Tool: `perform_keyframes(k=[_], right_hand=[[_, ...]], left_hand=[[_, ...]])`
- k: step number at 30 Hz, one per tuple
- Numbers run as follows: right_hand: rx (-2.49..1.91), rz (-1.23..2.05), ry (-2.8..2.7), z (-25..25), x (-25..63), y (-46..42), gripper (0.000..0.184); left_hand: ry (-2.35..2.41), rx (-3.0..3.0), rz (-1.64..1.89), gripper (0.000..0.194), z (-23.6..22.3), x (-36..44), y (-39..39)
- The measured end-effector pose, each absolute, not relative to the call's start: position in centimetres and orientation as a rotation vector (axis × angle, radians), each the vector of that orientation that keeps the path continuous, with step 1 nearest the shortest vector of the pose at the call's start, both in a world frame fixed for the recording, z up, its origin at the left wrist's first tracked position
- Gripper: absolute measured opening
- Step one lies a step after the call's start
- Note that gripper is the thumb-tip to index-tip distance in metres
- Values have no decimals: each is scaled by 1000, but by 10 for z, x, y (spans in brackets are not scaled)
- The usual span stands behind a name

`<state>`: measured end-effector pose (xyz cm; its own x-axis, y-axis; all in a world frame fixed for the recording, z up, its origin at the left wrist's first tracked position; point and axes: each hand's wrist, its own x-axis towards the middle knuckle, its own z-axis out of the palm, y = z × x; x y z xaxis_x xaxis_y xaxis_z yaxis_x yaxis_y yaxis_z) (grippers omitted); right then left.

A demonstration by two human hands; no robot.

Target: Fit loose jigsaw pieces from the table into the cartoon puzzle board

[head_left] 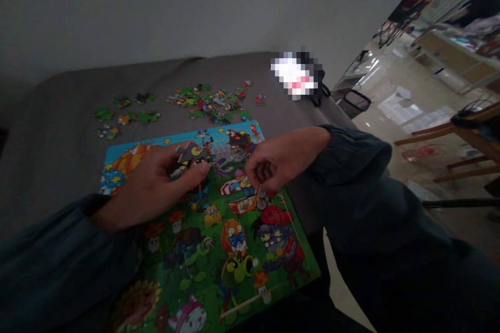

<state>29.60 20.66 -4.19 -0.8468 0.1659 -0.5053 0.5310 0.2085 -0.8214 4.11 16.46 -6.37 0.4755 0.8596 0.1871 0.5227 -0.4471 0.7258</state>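
Note:
A colourful cartoon puzzle board (250, 229) lies tilted across the near part of the grey surface. Over its upper left, my left hand (156, 179) is closed on puzzle pieces (192, 153), thumb in front; the top one is grey with a yellow eye, and how many there are cannot be told. My right hand (275, 158) is above the board's right side, fingers curled in and tips low by a printed orange cart (242, 204). Whatever its fingertips pinch, if anything, is hidden or too small to make out.
Loose puzzle pieces (219, 101) are scattered behind the board, with a smaller group (142, 117) at left. A bright, pixelated object (297, 75) stands at the back right beside a wall (175, 10). Past the right edge are a tiled floor and a wooden chair (469, 130).

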Motion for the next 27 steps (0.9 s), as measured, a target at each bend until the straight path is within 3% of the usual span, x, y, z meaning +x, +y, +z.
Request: perform_keyframes(k=[21,27], right_hand=[[398,-1341,2307,-33,286,198,19],[423,-1234,2377,-33,285,195,15]], left_hand=[[1176,2141,703,31,-56,47,163],[1187,2177,713,30,-58,47,163]])
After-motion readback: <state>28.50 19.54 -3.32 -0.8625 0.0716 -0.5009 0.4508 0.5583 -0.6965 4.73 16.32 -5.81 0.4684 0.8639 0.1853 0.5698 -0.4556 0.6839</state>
